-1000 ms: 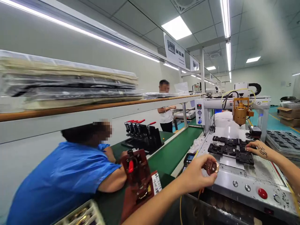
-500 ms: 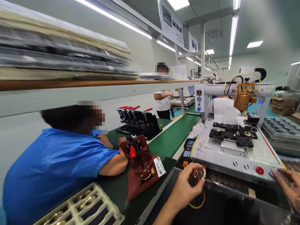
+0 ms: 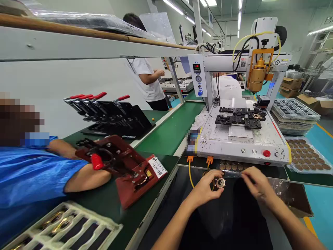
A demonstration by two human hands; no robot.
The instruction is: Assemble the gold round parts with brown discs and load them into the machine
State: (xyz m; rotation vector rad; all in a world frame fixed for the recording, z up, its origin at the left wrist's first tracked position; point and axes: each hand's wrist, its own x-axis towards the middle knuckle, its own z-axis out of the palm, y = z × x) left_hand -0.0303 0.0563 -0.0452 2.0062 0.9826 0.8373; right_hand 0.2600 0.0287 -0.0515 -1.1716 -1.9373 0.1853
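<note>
My left hand (image 3: 205, 189) pinches a round, gold-rimmed watch case (image 3: 220, 183) by its edge, above the dark work surface. To the right of it, my right hand (image 3: 260, 187) has its fingers closed at the right end of a clear strip of brown round discs (image 3: 231, 167). Whether those fingertips grip the strip or something small cannot be made out. Just beyond both hands stands a white bench machine (image 3: 234, 149), with black fixtures (image 3: 240, 118) on its bed. One fixture carries a gold ring-shaped part (image 3: 256, 116).
At left, a co-worker in blue (image 3: 33, 173) sits by a dark-red clamp fixture (image 3: 130, 173) and a cream tray (image 3: 114, 229) of gold cases. Black toggle clamps (image 3: 117, 114) stand behind. A sheet of brown discs (image 3: 308, 156) and stacked trays (image 3: 291, 114) are at right. Orange-plugged cables (image 3: 190, 170) hang near my left hand.
My right hand has moved left from the machine's front right corner to the disc strip. My left hand still holds the watch case, now turned more face-on. The view has swung right.
</note>
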